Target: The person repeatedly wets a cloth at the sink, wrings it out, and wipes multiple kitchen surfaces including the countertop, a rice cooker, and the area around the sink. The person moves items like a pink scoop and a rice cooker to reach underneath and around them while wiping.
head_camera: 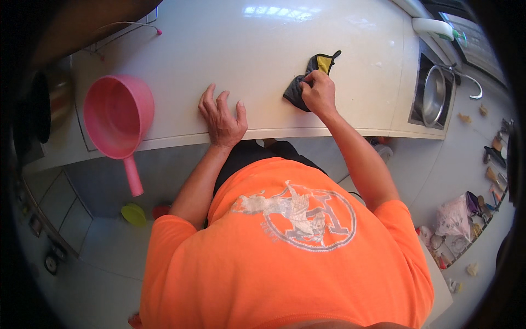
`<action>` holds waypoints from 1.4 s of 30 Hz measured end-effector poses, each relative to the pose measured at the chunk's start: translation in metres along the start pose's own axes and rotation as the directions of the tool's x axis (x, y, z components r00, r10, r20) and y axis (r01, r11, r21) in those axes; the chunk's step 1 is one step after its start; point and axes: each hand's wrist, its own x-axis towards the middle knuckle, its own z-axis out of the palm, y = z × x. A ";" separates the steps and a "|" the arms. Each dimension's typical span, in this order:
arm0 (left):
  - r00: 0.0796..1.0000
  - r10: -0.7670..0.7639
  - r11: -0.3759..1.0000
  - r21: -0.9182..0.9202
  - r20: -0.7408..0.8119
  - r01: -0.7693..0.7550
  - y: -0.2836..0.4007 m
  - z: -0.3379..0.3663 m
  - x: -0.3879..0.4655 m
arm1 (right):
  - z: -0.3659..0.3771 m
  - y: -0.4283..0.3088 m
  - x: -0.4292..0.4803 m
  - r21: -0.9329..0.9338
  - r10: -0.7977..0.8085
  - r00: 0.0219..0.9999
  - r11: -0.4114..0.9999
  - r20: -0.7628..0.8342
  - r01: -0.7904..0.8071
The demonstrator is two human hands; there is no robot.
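Observation:
My right hand (319,93) grips a bunched grey and yellow cloth (295,92) with black edging, pressed on the white countertop (254,53). One corner of the cloth, with a hanging loop, sticks out beyond the hand. My left hand (224,119) rests near the counter's front edge, fingers spread and slightly curled, holding nothing. To the left of it stands a pink plastic dipper (141,98), its handle jutting past the counter's front edge towards me.
A sink holding a metal basin (432,96) lies at the right end, beside a curved faucet (474,86). A white bottle (433,29) stands behind it. At the far left are a wire rack (131,29) and a dark pan (41,107). A yellow-green bowl (134,214) sits low down.

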 end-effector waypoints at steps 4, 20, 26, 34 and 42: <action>1.000 -0.005 1.000 0.015 0.019 0.005 0.002 -0.002 -0.002 | 0.005 -0.012 0.013 -0.082 0.075 0.997 0.994 -0.013 -0.076; 1.000 -0.008 1.000 0.010 0.001 0.008 0.000 -0.003 0.001 | -0.007 -0.035 0.022 -0.146 0.328 0.940 0.939 0.096 -0.313; 1.000 -0.007 1.000 -0.028 -0.009 0.007 0.001 -0.001 0.002 | 0.018 -0.029 0.044 -0.050 -0.009 0.993 0.999 -0.119 0.003; 0.973 -0.179 0.893 -0.439 -0.144 0.099 -0.017 -0.007 -0.006 | 0.079 -0.092 -0.019 0.113 -0.835 0.501 0.534 0.228 0.838; 0.982 -0.127 0.980 -0.171 -0.143 0.102 -0.028 -0.011 0.006 | 0.046 -0.019 0.080 -0.133 -0.692 0.722 0.715 0.002 0.686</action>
